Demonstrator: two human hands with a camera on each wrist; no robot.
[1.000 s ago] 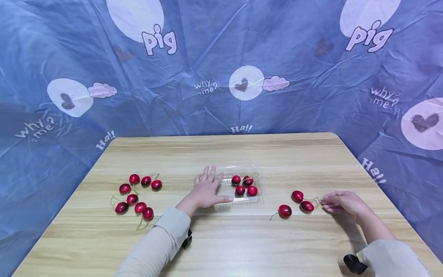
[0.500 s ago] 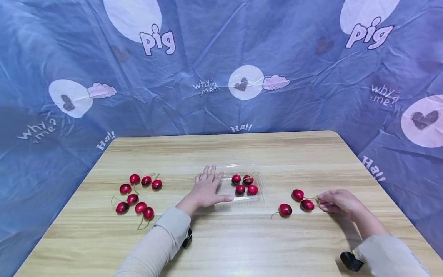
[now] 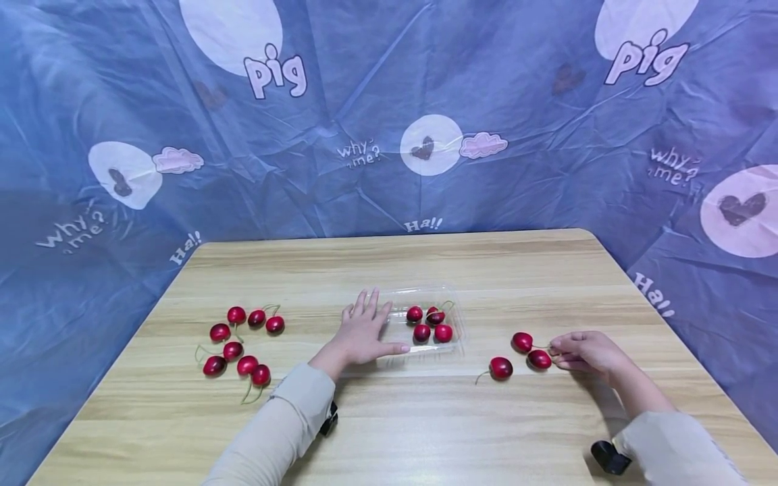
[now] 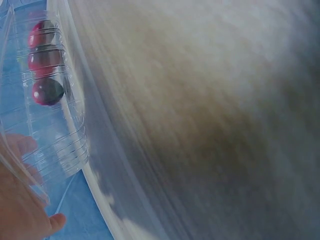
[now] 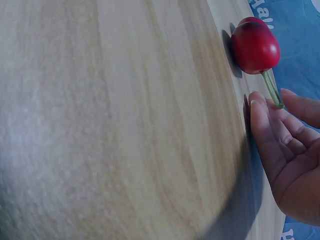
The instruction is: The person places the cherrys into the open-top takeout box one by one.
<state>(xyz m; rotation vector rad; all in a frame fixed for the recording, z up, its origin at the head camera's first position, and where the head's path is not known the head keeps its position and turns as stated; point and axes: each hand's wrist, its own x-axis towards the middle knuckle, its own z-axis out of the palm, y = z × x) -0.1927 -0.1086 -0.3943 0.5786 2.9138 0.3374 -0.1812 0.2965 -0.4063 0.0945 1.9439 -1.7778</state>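
My left hand (image 3: pixel 363 337) lies with spread fingers over the left end of a clear plastic container (image 3: pixel 458 341), thumb along its near side. Several red cherries (image 3: pixel 422 333) sit in the container's right half; the left wrist view shows some cherries (image 4: pixel 47 91) through its ribbed wall. On the right, two cherries (image 3: pixel 538 360) with joined stems lie on the table. My right hand (image 3: pixel 586 352) is at those stems, and in the right wrist view the green stem (image 5: pixel 271 90) reaches between the thumb and fingertips, with a gap between them.
A single cherry (image 3: pixel 501 368) with its stem lies between the container and the pair. Several more cherries (image 3: pixel 233 350) are scattered on the left of the wooden table (image 3: pixel 389 263). A blue printed cloth (image 3: pixel 340 182) hangs behind the table's far edge.
My right hand has moved slightly left, bringing its fingertips in to the joined stems. The left hand stays in place on the container.
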